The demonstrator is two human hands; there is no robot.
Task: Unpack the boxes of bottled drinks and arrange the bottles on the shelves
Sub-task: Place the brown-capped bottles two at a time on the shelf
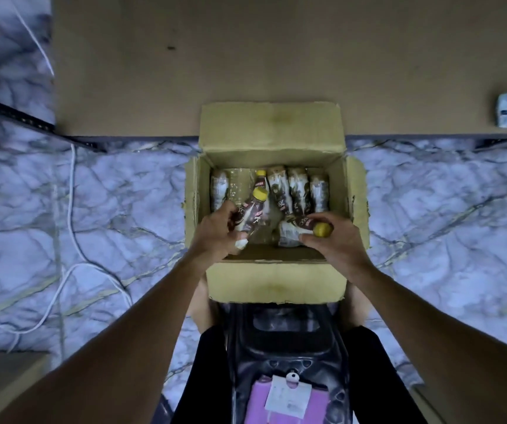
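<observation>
Head view: the left hand (215, 232) grips a tilted bottle (253, 212) by its lower body, and the right hand (336, 241) pinches a lying bottle (295, 229) near its cap. Both bottles are low inside the box (276, 283). Best to lift both straight up, clear of the flaps, before reaching for the shelf (246, 56) beyond.

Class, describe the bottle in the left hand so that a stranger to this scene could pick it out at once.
Find the open cardboard box on the marble floor. At its near left corner the left hand holds a brown bottle. Unlike the sideways bottle in the right hand, this one tilts up, its yellow cap pointing to the far wall.
</observation>
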